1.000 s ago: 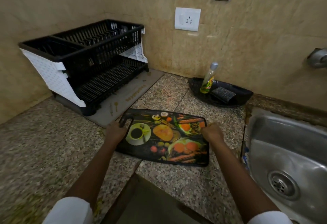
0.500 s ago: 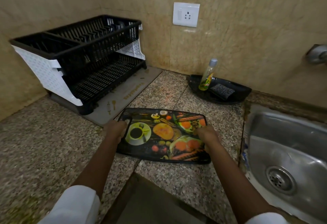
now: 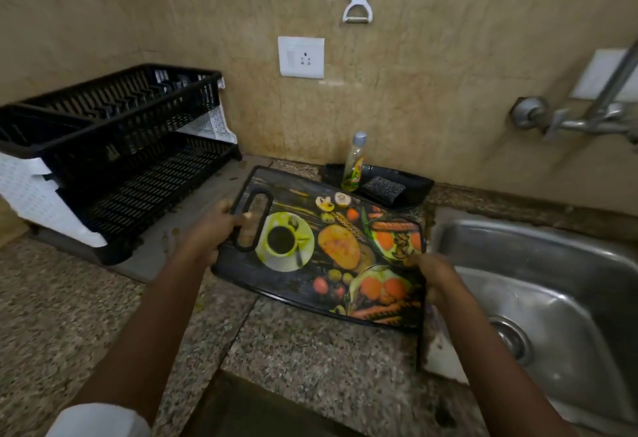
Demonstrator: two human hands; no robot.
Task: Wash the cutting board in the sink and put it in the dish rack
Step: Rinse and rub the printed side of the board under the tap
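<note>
Two hands held the flat, black-rimmed plastic cutting board (image 3: pixel 331 250) printed with glossy food pictures. The left hand (image 3: pixel 210 236) curled through its oval handle slot and the right hand (image 3: pixel 435 272) gripped the opposite edge, likely for balance. The board hung over the speckled granite counter (image 3: pixel 310 350), beside the smooth steel sink (image 3: pixel 552 264).
</note>
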